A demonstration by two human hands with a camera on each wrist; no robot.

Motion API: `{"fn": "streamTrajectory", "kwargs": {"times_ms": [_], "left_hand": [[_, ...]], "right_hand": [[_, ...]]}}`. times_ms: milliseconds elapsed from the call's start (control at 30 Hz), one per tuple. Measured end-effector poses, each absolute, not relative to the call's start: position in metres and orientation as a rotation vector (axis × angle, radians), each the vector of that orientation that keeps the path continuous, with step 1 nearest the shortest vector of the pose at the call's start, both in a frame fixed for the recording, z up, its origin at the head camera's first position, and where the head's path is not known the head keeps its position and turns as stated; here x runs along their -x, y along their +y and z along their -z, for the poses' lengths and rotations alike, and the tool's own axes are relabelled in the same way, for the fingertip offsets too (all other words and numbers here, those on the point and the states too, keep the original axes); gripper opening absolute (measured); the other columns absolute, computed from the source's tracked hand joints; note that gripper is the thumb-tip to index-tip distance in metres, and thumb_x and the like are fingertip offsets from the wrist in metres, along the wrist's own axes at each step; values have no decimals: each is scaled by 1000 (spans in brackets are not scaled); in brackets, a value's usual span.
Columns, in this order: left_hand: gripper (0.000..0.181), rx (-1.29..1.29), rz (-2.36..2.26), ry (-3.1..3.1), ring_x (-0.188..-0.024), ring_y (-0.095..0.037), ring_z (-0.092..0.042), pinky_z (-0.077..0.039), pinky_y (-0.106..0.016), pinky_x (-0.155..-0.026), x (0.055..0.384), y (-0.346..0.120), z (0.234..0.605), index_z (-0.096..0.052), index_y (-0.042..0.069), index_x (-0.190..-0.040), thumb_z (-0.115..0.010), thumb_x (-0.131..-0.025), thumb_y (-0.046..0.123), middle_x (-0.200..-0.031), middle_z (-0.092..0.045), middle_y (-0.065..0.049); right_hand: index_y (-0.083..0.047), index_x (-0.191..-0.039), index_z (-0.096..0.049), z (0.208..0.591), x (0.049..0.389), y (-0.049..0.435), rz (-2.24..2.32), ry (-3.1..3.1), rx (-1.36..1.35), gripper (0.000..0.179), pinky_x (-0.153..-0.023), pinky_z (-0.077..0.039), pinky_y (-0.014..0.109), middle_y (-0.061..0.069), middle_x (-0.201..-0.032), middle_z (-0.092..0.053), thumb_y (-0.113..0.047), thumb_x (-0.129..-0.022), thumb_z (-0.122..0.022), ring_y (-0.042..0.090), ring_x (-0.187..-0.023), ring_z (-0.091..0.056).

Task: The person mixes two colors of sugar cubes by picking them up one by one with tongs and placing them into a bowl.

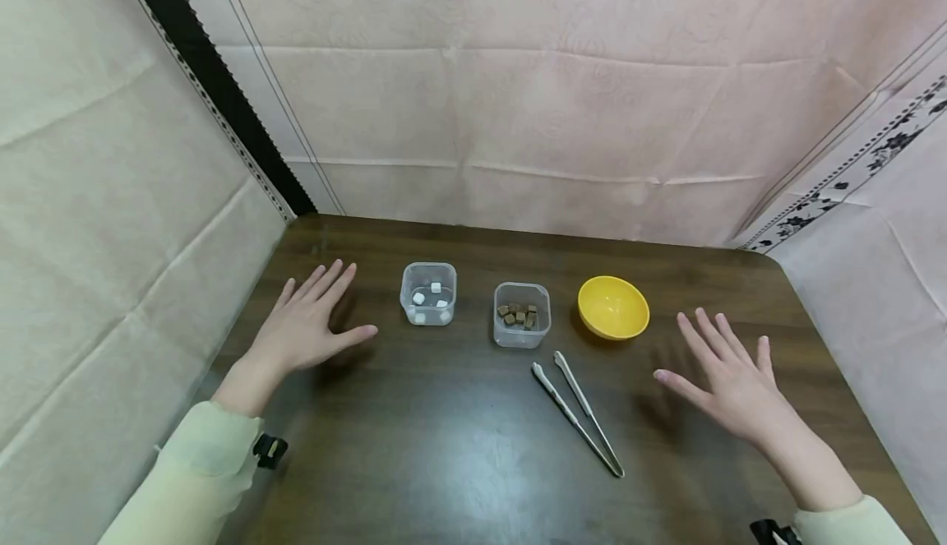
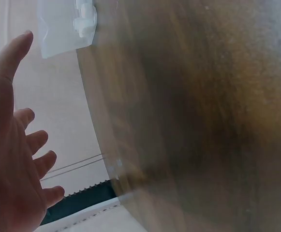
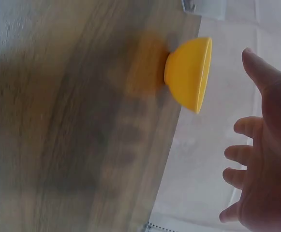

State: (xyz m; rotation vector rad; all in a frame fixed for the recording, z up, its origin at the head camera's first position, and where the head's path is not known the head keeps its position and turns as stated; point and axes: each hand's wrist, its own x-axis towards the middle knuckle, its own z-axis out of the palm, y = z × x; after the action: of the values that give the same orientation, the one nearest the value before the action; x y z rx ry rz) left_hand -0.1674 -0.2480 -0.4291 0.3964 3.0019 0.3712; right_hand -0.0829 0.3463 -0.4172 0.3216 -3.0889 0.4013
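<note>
My left hand (image 1: 302,327) is spread over the left side of the table, fingers straight and nothing in it. To its right stands a clear plastic tub (image 1: 429,270) holding several white cubes (image 1: 418,298). A second clear tub (image 1: 521,338) with several brown cubes (image 1: 520,319) is near the middle. Beside that sits a yellow bowl (image 1: 613,307), also seen in the right wrist view. Metal tongs (image 1: 580,413) lie in front of the tubs, their tips apart and pointing away from me. My right hand (image 1: 732,385), fingers spread and empty, is nearest the bowl, to its right.
The dark wooden table (image 1: 444,479) ends at a back edge against a pale cloth hanging (image 1: 533,117). More white cloth (image 1: 96,241) closes off the left side and the right side. A black wrist strap shows at each sleeve.
</note>
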Motion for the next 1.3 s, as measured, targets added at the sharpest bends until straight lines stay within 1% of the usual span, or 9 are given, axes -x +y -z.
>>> {"fn": "streamTrajectory", "kwargs": {"times_ms": [200, 400, 633, 733, 833, 900, 1100, 1200, 1300], "left_hand": [[112, -458, -336, 3004, -164, -40, -13, -2, -69, -130, 176, -243, 428, -10, 23, -174, -53, -92, 86, -180, -11, -11], [114, -503, -321, 3004, -164, -36, -14, -2, -68, -130, 183, -240, 427, -10, 24, -174, -55, -90, 88, -179, -14, -9], [118, -533, -310, 2987, -164, -36, -15, -4, -67, -131, 191, -235, 428, -9, 25, -174, -57, -87, 89, -180, -13, -8], [120, -540, -314, 2979, -164, -36, -15, -5, -68, -131, 194, -233, 431, -8, 25, -174, -58, -86, 89, -180, -13, -8], [120, -536, -311, 2974, -164, -35, -15, -5, -67, -131, 195, -231, 433, -8, 25, -174, -59, -86, 88, -180, -12, -7], [119, -543, -322, 2974, -164, -36, -16, -6, -68, -130, 195, -230, 433, -9, 24, -174, -60, -87, 87, -180, -13, -8], [120, -560, -361, 2950, -164, -36, -15, -6, -68, -130, 197, -229, 434, -9, 25, -174, -61, -86, 88, -180, -13, -9], [119, -576, -393, 2940, -164, -35, -16, -8, -68, -130, 199, -228, 435, -9, 26, -174, -63, -86, 86, -180, -13, -9], [120, -599, -431, 2925, -164, -35, -17, -10, -68, -130, 202, -227, 437, -10, 26, -174, -67, -85, 84, -179, -14, -10]], "right_hand": [[-15, -171, -26, 420, 78, 330, -392, -3049, -414, 96, -121, 11, 81, 23, -173, -26, -58, -98, -71, 45, -162, -17], [-10, -167, -36, 424, 73, 311, -347, -3035, -494, 93, -122, 4, 81, 24, -170, -33, -60, -96, -71, 48, -157, -28], [-7, -162, -45, 433, 66, 289, -314, -3062, -550, 92, -126, 3, 76, 22, -169, -37, -66, -95, -70, 47, -157, -30], [-8, -160, -48, 439, 60, 281, -293, -3041, -572, 91, -127, 0, 74, 21, -167, -41, -66, -95, -70, 46, -155, -33], [-8, -159, -51, 447, 54, 275, -288, -3019, -599, 90, -129, -2, 72, 20, -165, -45, -67, -94, -71, 45, -155, -35], [-9, -158, -52, 452, 51, 270, -288, -3006, -620, 90, -129, -3, 71, 20, -164, -47, -68, -93, -71, 44, -154, -36], [-7, -154, -57, 465, 46, 260, -271, -2930, -687, 91, -128, -12, 71, 18, -160, -53, -69, -90, -73, 42, -152, -41], [-6, -153, -57, 470, 48, 256, -252, -2907, -714, 94, -130, -8, 68, 18, -158, -54, -73, -89, -72, 42, -151, -42], [-6, -152, -58, 472, 51, 253, -234, -2889, -731, 95, -131, -8, 67, 19, -157, -56, -73, -87, -73, 41, -150, -44]]}}
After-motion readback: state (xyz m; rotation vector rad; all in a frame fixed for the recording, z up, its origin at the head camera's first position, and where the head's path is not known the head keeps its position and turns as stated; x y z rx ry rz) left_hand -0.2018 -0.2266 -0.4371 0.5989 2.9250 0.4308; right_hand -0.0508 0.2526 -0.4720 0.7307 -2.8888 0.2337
